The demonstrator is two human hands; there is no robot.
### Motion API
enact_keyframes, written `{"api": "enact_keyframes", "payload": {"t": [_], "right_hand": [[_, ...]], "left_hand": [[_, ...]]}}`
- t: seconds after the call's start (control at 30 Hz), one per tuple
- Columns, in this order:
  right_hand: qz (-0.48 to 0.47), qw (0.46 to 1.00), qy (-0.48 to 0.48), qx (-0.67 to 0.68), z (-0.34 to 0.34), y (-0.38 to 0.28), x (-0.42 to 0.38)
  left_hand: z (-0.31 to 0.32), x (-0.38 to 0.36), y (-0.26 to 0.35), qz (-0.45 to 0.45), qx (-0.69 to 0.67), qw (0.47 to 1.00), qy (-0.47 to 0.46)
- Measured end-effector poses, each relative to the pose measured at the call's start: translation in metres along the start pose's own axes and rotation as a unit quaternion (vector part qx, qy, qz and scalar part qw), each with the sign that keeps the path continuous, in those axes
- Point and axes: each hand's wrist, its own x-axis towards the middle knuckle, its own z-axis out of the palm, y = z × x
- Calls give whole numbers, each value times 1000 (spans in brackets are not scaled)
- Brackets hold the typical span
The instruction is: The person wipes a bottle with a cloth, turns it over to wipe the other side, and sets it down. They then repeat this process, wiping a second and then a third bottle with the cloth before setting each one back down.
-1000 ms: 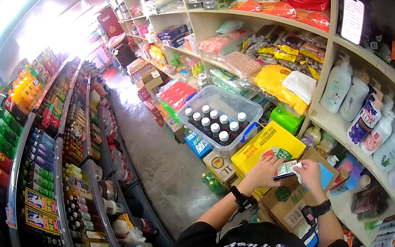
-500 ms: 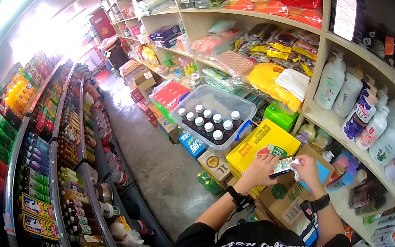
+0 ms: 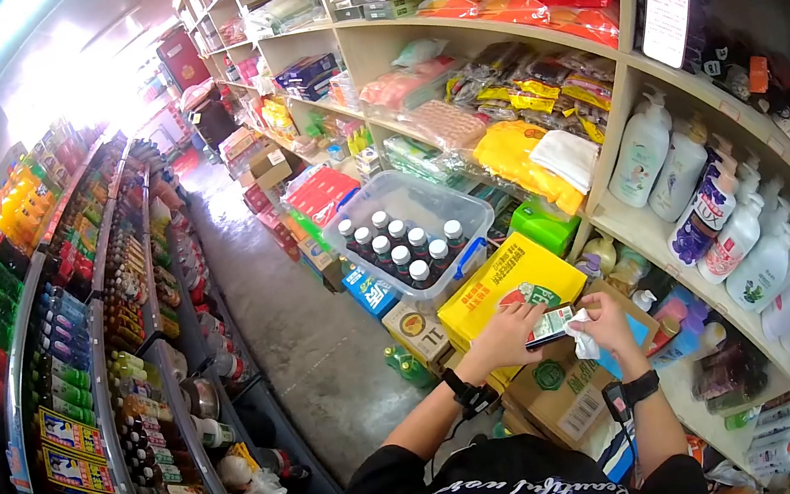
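Observation:
A small dark bottle with a green and white label [image 3: 553,324] lies sideways in my left hand [image 3: 511,334], whose fingers wrap round its left end. My right hand [image 3: 610,324] pinches a crumpled white cloth or tissue [image 3: 584,336] against the bottle's right end. Both hands are over a yellow box [image 3: 511,281] and an open cardboard box [image 3: 562,390]. Just beyond the yellow box, a clear plastic tub [image 3: 471,211] with blue handles holds several dark, white-capped bottles [image 3: 403,255] standing upright.
Shelves with pump bottles [image 3: 642,147] rise at the right, a lit phone [image 3: 666,19] above them. Packaged goods and a folded yellow cloth [image 3: 525,163] fill the middle shelves. Drink shelves [image 3: 108,358] line the left, across a grey floor aisle [image 3: 300,361]. Green bottles [image 3: 409,366] stand beside the boxes.
The view has shifted slightly, so the surroundings appear further left. Both hands still hold the bottle and the white cloth, which now shows more below my right fingers.

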Motion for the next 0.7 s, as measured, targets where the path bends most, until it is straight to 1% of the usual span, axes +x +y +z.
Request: {"api": "enact_keyframes", "payload": {"t": [0.03, 0.13, 0.17, 0.2, 0.23, 0.27, 0.3, 0.33, 0.37, 0.4, 0.43, 0.53, 0.57, 0.6, 0.67, 0.7], "right_hand": [[13, 1000, -6, 6, -2, -3, -1], [5, 996, -14, 85, 3, 6, 0], [-46, 998, -21, 32, 2, 18, 6], [-72, 997, -15, -15, -1, 29, 12], [-105, 987, 11, -120, -2, 14, 4], [-133, 977, 50, -156, 2, -3, -7], [-186, 950, 73, -240, 9, -25, -20], [-135, 970, 85, -184, 20, -32, -28], [-167, 970, 64, -163, 26, -53, -42], [-243, 946, 50, -210, 33, -51, -45], [-323, 910, 34, -257, 36, -49, -44], [-436, 830, 12, -347, 35, -57, -45], [-409, 849, -20, -333, 30, -62, -47], [-352, 885, -46, -302, 26, -61, -42], [-231, 940, -98, -233, 22, -57, -35], [-236, 948, -42, -208, 26, -51, -36]], "left_hand": [[-2, 0, 1, 6, -1, 1000, 0], [1, 3, -3, -11, -25, 999, -18], [2, 3, -7, 12, 2, 1000, -6], [3, 2, -8, 35, 19, 999, 1], [6, 1, -10, 22, -3, 1000, -5], [-1, 1, -6, 12, 1, 1000, 4], [4, 1, -13, 15, -31, 999, -2], [8, 1, -14, 28, -26, 999, 17], [4, 2, -10, 24, -15, 1000, 14], [5, 1, -7, 22, 7, 1000, 21], [1, 1, -5, 23, -5, 1000, 14], [-1, 1, -4, 15, -22, 1000, 8], [-1, 0, -5, 9, -25, 1000, 8], [-2, 1, -4, 2, -28, 1000, 4], [-4, 0, -1, -15, -34, 999, -3], [-3, 0, -2, -10, -40, 999, 9]]}}
